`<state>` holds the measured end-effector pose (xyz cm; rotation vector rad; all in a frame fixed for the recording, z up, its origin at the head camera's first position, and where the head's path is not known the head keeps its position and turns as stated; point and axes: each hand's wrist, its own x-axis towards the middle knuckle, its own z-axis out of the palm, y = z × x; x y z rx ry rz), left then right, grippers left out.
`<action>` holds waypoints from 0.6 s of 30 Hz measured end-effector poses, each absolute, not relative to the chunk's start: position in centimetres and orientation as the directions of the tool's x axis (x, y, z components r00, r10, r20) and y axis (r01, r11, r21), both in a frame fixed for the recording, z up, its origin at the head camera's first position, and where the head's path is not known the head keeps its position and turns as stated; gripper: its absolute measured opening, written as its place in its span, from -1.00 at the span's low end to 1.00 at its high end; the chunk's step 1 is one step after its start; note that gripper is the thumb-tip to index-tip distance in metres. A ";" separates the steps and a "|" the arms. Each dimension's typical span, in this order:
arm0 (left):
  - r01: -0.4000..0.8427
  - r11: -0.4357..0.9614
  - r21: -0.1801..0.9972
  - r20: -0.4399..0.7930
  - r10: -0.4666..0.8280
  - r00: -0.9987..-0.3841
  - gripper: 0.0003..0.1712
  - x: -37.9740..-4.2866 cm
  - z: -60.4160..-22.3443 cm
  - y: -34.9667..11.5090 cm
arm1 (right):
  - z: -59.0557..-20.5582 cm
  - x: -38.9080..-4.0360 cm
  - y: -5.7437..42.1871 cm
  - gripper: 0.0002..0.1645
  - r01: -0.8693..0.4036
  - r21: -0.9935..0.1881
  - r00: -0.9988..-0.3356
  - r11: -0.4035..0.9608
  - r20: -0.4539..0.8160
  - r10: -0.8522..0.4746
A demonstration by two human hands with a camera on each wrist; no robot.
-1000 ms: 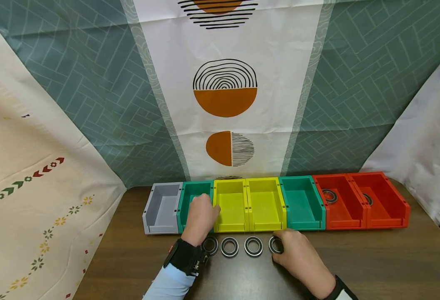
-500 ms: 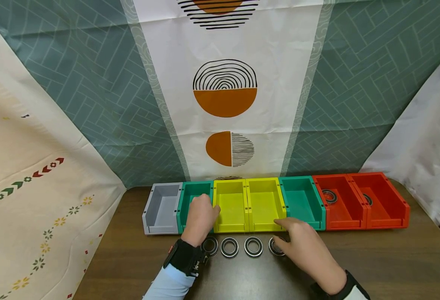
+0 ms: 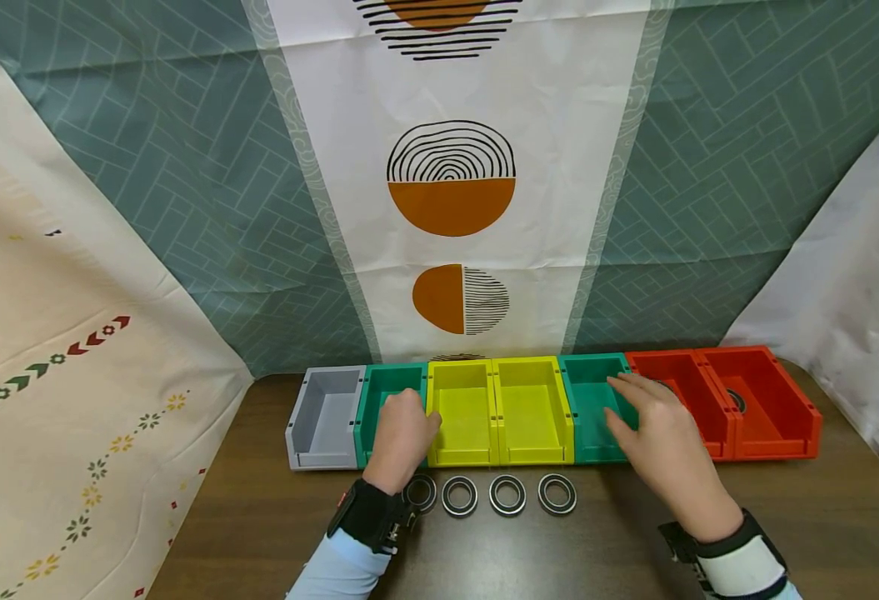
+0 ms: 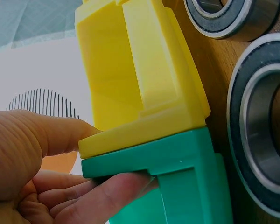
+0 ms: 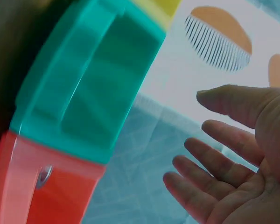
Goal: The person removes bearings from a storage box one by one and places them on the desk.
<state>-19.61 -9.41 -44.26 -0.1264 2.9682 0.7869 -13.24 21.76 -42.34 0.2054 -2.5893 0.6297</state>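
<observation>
My left hand (image 3: 400,437) pinches the adjoining side walls of the left green bin (image 4: 189,172) and the left yellow bin (image 4: 172,79), thumb on the yellow side and fingers inside the green one. Above the right green bin (image 3: 592,417) hovers my right hand (image 3: 675,450), fingers spread and holding nothing; the right wrist view confirms the bare palm. Several ball bearings lie flat in a row in front of the bins, the rightmost bearing (image 3: 571,495) uncovered and the leftmost bearing (image 3: 429,497) partly hidden by the left wrist.
A grey bin (image 3: 334,417) ends the row at the left. Two red bins (image 3: 776,417) stand at the right; a bearing (image 3: 736,401) sits in the outer one, while the right hand mostly hides another in the inner one. Patterned cloth (image 3: 484,225) hangs behind.
My right hand has let go of the rightmost bearing, then moved right and up over the right green bin. That bearing stays on the table. The left hand has kept its hold.
</observation>
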 end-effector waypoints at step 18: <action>-0.105 0.867 0.487 -0.089 -0.070 -0.994 -0.73 -19.7 -44.4 -9.3 | -43.9 -16.2 27.7 -0.48 -0.151 -0.401 -0.886 0.904 0.460 0.056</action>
